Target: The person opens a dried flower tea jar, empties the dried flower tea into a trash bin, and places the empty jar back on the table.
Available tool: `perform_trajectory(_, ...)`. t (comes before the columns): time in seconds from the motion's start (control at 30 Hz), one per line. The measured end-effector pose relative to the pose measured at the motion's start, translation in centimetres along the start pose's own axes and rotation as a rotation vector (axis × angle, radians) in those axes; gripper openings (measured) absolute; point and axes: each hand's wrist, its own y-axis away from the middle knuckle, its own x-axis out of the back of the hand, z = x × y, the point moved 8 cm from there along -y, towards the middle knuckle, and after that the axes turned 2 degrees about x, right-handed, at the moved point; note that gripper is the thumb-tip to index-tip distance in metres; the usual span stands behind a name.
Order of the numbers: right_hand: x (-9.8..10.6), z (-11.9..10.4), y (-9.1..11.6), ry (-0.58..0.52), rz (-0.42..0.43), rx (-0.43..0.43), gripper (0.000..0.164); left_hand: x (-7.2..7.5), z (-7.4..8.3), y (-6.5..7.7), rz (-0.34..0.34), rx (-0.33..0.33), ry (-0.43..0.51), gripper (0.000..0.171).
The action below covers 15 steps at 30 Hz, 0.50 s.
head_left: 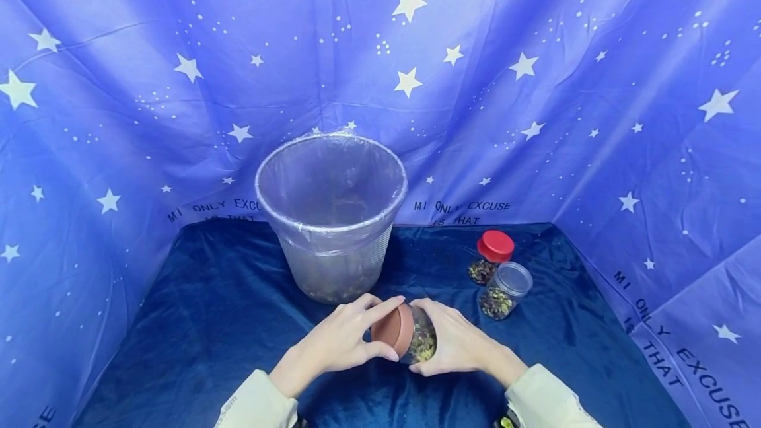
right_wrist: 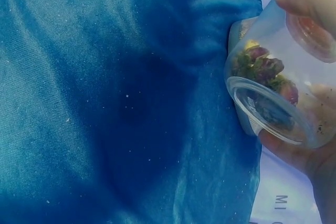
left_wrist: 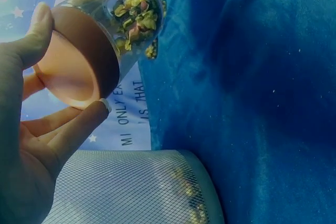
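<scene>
- The jar (head_left: 425, 339), part filled with dried flower pieces (left_wrist: 137, 17), was tilted on its side between both hands, in front of the mesh bin (head_left: 365, 263) and seemingly raised off the cloth-covered desk (head_left: 172, 349).
- The left hand (head_left: 341, 339) was spread part-way and curved round the brown lid (head_left: 391, 331), thumb opposite fingers; the right hand (head_left: 460, 341) gripped the clear body in a similar curve.
- Good handling called for the right hand to anchor the body while the left bore evenly on the lid, square to the mouth.
- The tilt looked like the main risk: a loose lid could have let pieces spill, so a more upright jar seemed safer.
- The smooth wall probably needed firm pressure without squeezing.
- Beyond the right hand stood the red-lidded jar (head_left: 483, 272) and the clear-topped jar (head_left: 499, 301), best given elbow room.
</scene>
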Motion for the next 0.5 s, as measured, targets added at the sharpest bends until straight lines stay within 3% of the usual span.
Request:
perform_trajectory(0.2, -0.07, -0.07, 0.05, 0.010, 0.003, 0.000, 0.088, -0.34, -0.50, -0.17, -0.025, 0.114, -0.003, 0.078)
perform_trajectory(0.5, -0.13, -0.08, 0.01, 0.012, 0.021, 0.001, 0.087, 0.34, -0.90, -0.71, 0.100, 0.188, 0.076, 0.067)
